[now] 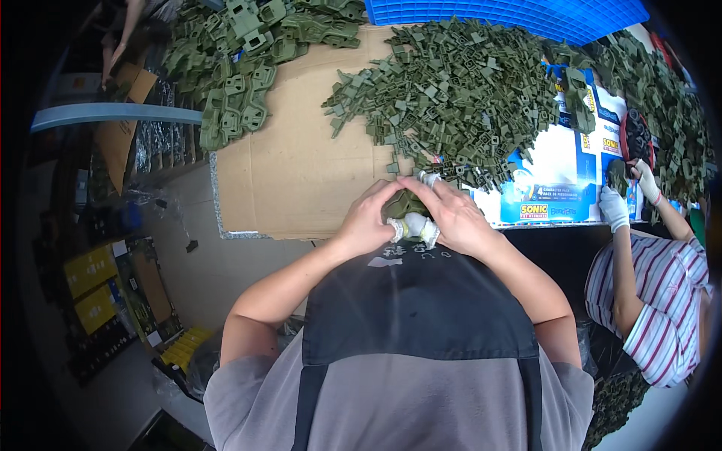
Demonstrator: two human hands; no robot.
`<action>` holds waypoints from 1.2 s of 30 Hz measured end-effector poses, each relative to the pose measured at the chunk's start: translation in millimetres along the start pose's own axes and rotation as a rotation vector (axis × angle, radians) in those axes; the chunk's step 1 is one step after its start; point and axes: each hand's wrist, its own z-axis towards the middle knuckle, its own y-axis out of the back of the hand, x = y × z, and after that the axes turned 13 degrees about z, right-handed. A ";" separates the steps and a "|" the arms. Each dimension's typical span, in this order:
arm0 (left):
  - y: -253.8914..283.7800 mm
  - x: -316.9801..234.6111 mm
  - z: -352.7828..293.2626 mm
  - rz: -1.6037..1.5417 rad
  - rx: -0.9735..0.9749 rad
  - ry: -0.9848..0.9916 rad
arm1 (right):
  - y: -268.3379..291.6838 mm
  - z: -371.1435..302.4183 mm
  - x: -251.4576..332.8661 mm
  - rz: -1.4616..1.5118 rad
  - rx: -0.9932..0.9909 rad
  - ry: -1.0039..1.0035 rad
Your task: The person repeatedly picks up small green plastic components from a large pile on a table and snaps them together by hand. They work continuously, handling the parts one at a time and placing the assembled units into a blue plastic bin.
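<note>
Close in front of the dark apron, my left hand (pixel 370 218) and my right hand (pixel 457 216) meet with fingertips together. Between them sits an olive-green plastic part (pixel 407 203), mostly covered by fingers, so its shape is hard to make out. White wrappings cover both thumbs and a right fingertip. The thumbs press together on the near side while the index fingers arch over the far side. Just beyond my hands spreads a heap of small olive-green plastic pieces (pixel 459 98), lying on a cardboard sheet (pixel 301 150).
Larger moulded green parts (pixel 241 98) are stacked at the far left. A blue plastic crate (pixel 496 10) stands at the back. On the right, a co-worker in a striped shirt (pixel 654 301) handles a green part (pixel 617 175) with white-gloved hands. Printed blue-and-white card (pixel 549 199) covers the table there.
</note>
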 end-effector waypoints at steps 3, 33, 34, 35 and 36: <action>4.9 -7.4 2.2 -0.036 -0.014 -0.040 | 6.2 0.2 -22.5 0.255 -0.004 0.134; 31.8 -13.6 16.5 -0.339 -0.058 -0.248 | 22.6 -64.1 -39.0 0.765 -0.606 0.034; 34.7 -24.9 20.8 -0.387 -0.041 -0.156 | 17.1 -70.6 -41.4 0.766 -0.589 0.003; 35.7 -22.3 24.3 -0.431 -0.045 -0.205 | 19.6 -76.2 -37.9 0.756 -0.575 -0.059; 35.3 -26.2 25.6 -0.480 -0.041 -0.192 | 17.7 -81.1 -46.6 0.724 -0.542 -0.011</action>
